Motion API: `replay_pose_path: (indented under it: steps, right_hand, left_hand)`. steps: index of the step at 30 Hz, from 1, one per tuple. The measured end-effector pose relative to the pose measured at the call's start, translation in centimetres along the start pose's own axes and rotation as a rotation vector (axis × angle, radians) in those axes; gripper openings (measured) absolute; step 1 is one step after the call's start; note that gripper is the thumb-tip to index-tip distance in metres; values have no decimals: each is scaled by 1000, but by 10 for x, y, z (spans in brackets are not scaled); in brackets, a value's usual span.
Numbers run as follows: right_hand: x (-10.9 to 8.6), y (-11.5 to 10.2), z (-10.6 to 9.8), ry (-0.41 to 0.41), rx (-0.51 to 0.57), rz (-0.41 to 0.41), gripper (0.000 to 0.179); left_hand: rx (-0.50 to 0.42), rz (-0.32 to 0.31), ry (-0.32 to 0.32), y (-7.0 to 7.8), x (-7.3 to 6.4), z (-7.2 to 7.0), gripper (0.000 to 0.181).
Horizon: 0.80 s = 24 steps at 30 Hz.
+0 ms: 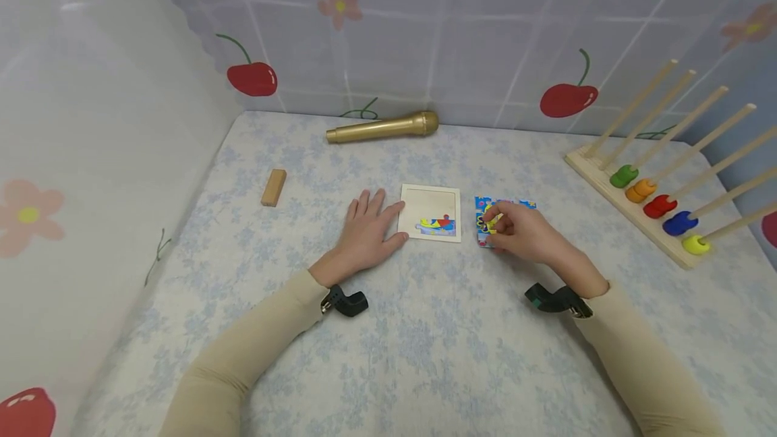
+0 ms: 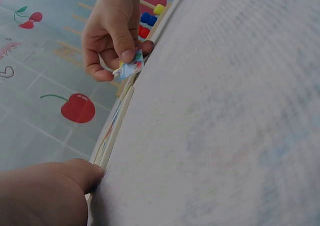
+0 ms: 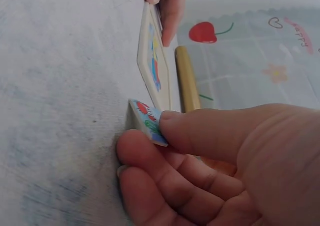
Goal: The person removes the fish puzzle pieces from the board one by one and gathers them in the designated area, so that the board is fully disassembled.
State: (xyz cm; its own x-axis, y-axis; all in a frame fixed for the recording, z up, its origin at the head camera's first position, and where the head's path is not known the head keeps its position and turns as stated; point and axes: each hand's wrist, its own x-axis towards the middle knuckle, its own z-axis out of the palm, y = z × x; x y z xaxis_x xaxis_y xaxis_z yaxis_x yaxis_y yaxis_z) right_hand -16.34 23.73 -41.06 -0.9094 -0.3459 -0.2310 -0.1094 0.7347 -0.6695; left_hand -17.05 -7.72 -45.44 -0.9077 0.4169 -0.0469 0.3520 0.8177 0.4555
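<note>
My left hand [image 1: 367, 235] lies with fingers spread on the cloth, its thumb and index fingertip at the left edge of a square wooden puzzle tray [image 1: 427, 204]. A few joined jigsaw pieces [image 1: 440, 226], blue, yellow and red, sit in the tray's lower right part. To the right of the tray, my right hand [image 1: 527, 232] pinches a jigsaw piece [image 3: 148, 117] between thumb and fingers. A red crab and green weed show on this piece, which is tilted in the right wrist view. Beneath that hand are bright blue patterned pieces [image 1: 481, 204], partly hidden by it.
A gold microphone [image 1: 382, 129] lies along the back of the table. One wooden block [image 1: 274, 187] lies at the left. On the right stands a wooden peg rack [image 1: 631, 211] with coloured beads and tall rods. Patterned curtains [image 1: 388, 39] hang behind the table.
</note>
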Motion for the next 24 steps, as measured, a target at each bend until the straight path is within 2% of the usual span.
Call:
replay_pose_path:
  steps: [5,12,24]
  right_hand:
    - [0,1,2,33,6,14,27]
    - [-1,1,7,102,-146,-17,24]
    - [-1,0,8,123,-199,-13,26]
  left_hand:
    - [-2,5,10,0,0,0,62]
    - [-5,5,9,0,1,0,62]
    - [-3,2,6,-1,1,0,62]
